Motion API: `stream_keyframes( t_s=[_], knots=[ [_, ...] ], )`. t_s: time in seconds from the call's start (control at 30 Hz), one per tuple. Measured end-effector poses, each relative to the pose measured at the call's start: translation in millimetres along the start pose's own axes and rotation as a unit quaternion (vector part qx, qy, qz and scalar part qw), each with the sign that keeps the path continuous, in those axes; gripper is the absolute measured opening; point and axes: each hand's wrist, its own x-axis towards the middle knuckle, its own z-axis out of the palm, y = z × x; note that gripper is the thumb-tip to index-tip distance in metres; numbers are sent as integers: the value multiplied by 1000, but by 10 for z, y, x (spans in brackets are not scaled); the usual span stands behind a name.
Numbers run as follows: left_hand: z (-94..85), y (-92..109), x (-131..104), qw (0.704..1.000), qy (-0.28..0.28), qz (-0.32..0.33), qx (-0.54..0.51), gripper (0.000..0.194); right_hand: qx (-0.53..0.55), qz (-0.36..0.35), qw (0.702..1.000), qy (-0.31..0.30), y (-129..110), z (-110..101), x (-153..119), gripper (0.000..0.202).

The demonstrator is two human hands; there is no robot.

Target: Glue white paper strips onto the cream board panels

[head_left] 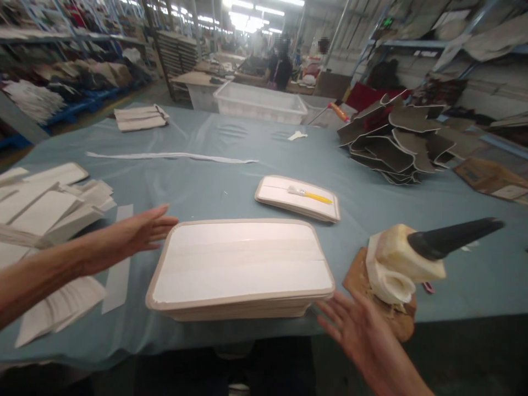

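Observation:
A stack of white panels with beige rims (243,261) lies near the table's front edge. At its left end is my left hand (142,230), fingers stretched out, fingertips by the upper left corner. My right hand (357,324) is spread at the lower right corner, its fingertips beside or against the rim. Neither hand grips anything. Behind the big stack sits a smaller stack of similar panels (276,192) with a yellow-handled brush (315,197) on top. To the right, a glue-stained container with a dark handle or nozzle (385,256) stands on a brown piece.
White strips and pieces (45,209) are heaped at the left. Dark curved sheets (383,146) are piled at the back right. A white strip (173,156) crosses the blue-grey table (198,187). Beyond are a white bin (259,102), an orange-handled tool (339,111) and people.

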Motion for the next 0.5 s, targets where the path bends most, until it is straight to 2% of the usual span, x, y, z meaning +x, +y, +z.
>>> stream_keyframes(
  t_s=[0.03,0.1,0.17,0.23,0.37,0.5],
  knots=[
    [-16,150,87,999,-12,18,26,80,11,20,1000,-16,188,-51,-82,56],
    [67,469,269,996,-54,51,46,67,23,83,992,-88,507,-52,-236,59],
    [264,744,447,991,-111,47,56,61,35,111,985,-127,692,56,-339,59],
    [503,920,604,983,-177,13,57,58,42,145,977,-148,755,216,-361,59],
    [878,987,825,951,-301,-62,38,59,42,199,968,-146,750,575,-185,54],
    [1013,929,972,917,-380,-115,26,58,-42,193,971,-139,650,924,-17,39]
  ],
)
